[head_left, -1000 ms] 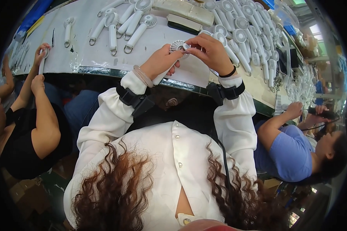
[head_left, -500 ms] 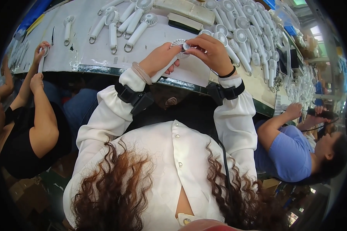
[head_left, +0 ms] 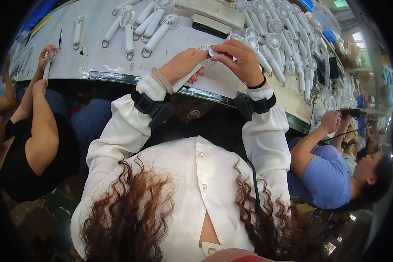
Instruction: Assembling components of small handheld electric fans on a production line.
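A white handheld fan is gripped in my left hand, its handle slanting down toward the wrist. The fan's round grille faces up, past my left thumb. My right hand pinches a small round white disc between thumb and fingers, at the middle of the grille. Whether the disc touches the grille is hard to tell. Both hands are over the near edge of the table.
Several white fans with metal rings lie ahead to the left, and a dense pile lies at right. A dark-bottomed block sits between. One co-worker is at left, another at right holding a black tool.
My hands stay almost in place, the disc still at the grille's middle. The co-worker at right has raised the black tool and moved it slightly left.
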